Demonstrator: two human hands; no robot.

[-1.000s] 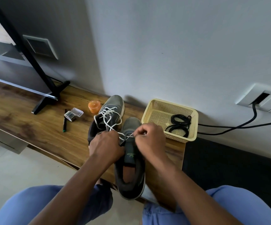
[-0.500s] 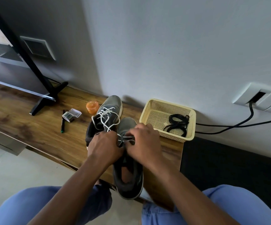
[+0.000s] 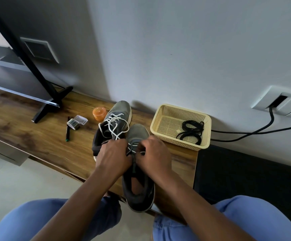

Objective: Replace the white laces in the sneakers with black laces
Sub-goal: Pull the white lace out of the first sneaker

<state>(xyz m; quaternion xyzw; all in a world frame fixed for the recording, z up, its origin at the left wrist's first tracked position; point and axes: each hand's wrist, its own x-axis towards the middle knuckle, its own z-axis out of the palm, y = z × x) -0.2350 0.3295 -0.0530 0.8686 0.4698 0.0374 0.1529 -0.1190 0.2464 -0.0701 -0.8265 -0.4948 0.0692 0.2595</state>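
We are at the first part of the job: taking the white lace (image 3: 135, 149) out of the near sneaker (image 3: 138, 181), which sits at the front edge of the wooden bench (image 3: 28, 134) between our knees. Our left hand (image 3: 114, 156) and right hand (image 3: 152, 154) are both curled over the top of this shoe, and each seems to pinch a bit of the white lace with its fingertips, though the fingers hide most of it. The far sneaker (image 3: 117, 119) stands just behind, with its white lace loose but in its holes. The black laces (image 3: 191, 130) lie coiled in the yellow basket (image 3: 164, 119) to the right, not touched yet. We think the next move is to pull the white lace out hole by hole, gently, so it does not snag. Then we can reach for a black one.
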